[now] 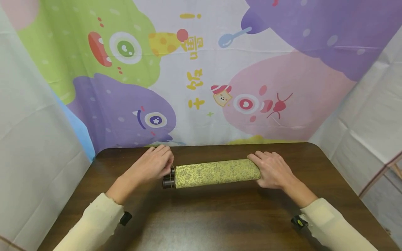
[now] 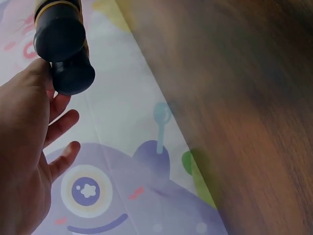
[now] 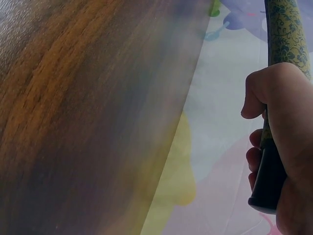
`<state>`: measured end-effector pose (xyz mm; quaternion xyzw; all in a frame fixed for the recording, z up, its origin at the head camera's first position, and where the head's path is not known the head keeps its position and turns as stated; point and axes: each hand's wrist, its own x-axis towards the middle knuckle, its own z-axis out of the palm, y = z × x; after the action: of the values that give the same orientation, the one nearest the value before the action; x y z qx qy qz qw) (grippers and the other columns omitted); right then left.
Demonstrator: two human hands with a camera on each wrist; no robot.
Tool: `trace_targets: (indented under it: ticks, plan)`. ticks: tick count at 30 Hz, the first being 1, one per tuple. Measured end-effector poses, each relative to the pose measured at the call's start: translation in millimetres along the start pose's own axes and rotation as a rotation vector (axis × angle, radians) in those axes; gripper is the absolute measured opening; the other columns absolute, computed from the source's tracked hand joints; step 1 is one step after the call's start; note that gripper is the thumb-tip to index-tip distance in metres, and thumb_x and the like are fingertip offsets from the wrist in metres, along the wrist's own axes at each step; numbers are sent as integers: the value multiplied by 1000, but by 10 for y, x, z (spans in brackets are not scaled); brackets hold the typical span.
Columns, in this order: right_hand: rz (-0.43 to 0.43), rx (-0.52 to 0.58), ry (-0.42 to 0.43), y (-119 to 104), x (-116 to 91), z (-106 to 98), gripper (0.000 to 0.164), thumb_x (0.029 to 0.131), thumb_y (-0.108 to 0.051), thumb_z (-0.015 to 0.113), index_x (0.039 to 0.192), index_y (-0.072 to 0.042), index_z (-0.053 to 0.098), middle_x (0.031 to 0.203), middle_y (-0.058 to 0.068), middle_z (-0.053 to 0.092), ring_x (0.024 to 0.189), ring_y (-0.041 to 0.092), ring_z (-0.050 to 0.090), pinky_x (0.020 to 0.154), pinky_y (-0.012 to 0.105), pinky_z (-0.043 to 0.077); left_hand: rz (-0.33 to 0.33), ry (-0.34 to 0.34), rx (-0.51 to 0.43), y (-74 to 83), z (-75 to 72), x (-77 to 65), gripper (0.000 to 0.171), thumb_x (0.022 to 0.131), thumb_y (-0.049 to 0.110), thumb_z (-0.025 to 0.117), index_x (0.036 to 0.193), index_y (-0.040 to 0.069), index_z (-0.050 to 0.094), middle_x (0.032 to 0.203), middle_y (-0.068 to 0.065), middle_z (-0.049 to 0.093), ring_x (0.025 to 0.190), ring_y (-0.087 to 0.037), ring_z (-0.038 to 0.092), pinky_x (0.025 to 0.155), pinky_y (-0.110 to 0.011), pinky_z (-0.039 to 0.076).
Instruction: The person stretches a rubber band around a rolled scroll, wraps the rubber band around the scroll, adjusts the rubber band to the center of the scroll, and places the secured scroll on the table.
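Note:
A rolled scroll (image 1: pixel 216 173) in yellow-green floral brocade is held level over the brown table. Two dark roller knobs (image 1: pixel 168 183) stick out of its left end, with a thin cord (image 1: pixel 171 177) looped around them. My left hand (image 1: pixel 158 162) pinches the cord beside these knobs; in the left wrist view its thumb and forefinger pass behind them, while the other fingers (image 2: pixel 63 128) stay loosely bent. At the opposite end my right hand (image 1: pixel 272 169) grips the scroll, thumb over the brocade and fingers curled round it. A dark knob (image 3: pixel 268 183) shows below that grip in the right wrist view.
The dark wooden table (image 1: pixel 201 216) reaches back to a hanging cloth (image 1: pixel 194 125) printed with cartoon monsters. White cloth walls (image 1: pixel 34 139) close in the left and right sides. Each cuff has a small black device (image 1: pixel 125 218) at the wrist.

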<state>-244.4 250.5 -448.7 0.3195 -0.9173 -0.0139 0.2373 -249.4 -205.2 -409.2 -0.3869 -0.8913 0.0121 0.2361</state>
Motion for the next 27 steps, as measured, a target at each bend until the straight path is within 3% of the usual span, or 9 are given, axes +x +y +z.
trace_targets:
  ticks: [12,27]
  plan:
    - [-33,-17,0,-24,5,26,73,62,-22,94,130,-12,72,110,8,75,86,32,72,72,47,60,22,-64,-16,-23,-32,33,23,89,5,77,87,19,59,90,4,57,92,-17,55,76,-30,38]
    - [-74,-42,40,-47,68,17,71,61,-22,92,129,-13,72,111,8,75,91,34,74,75,49,61,102,-90,-3,77,-67,154,26,99,9,77,87,19,57,94,4,57,92,-15,49,78,-30,38]
